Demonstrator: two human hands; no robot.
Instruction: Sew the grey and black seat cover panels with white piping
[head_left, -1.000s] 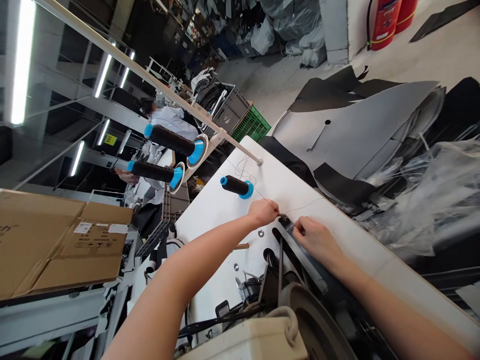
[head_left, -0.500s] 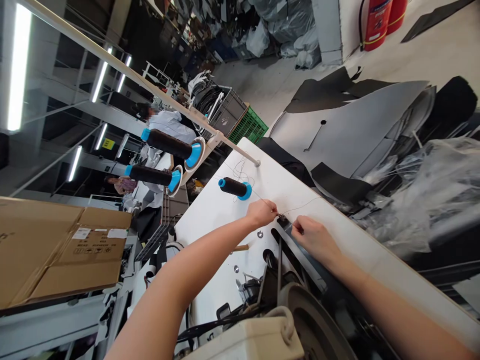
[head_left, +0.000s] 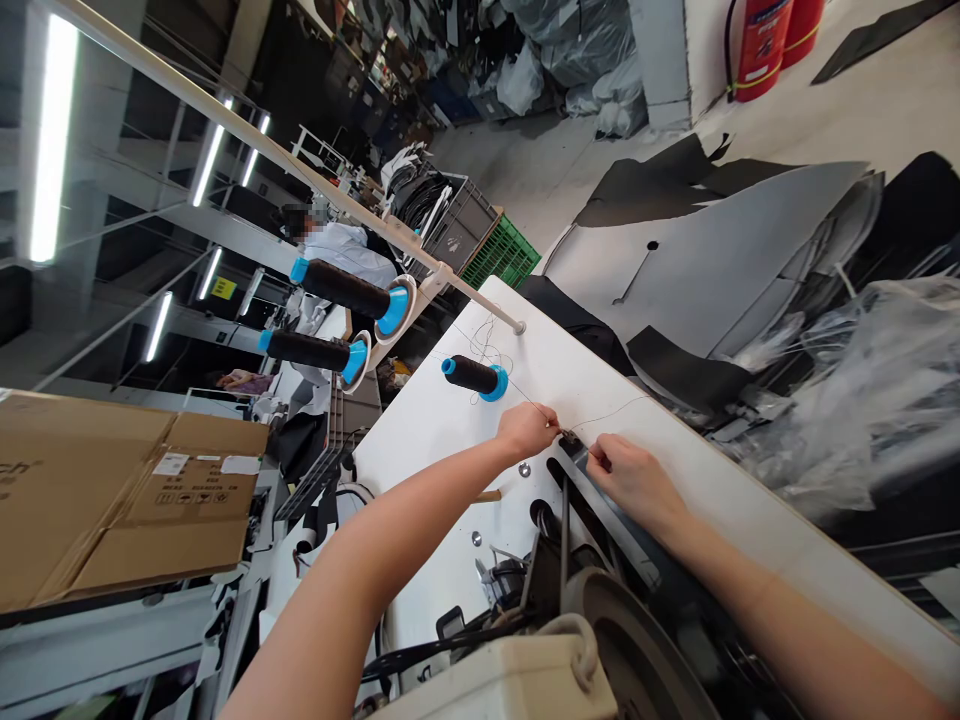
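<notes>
My left hand (head_left: 529,430) is closed in a pinch on a thin dark thread (head_left: 523,394), beside a small metal fitting (head_left: 571,440) on the white tabletop (head_left: 420,440). The thread trails back toward a spool of black thread (head_left: 474,376) with a blue base, standing on the table. On the fitting's other side my right hand (head_left: 628,472) is closed, thumb against curled fingers; whatever it may hold is too small to make out. Below the hands lies a sewing machine (head_left: 495,680) with a dark handwheel (head_left: 630,640).
Two more black thread spools (head_left: 349,287) sit on a stand with a long pole (head_left: 300,175). Grey sheet material (head_left: 697,240) and plastic wrapping (head_left: 885,370) lie beyond the table edge. A cardboard box (head_left: 127,490) stands at left. A co-worker (head_left: 345,250) sits farther back.
The view has shifted slightly, so everything sits a little farther right. Both hands keep nearly the same pose around the metal fitting.
</notes>
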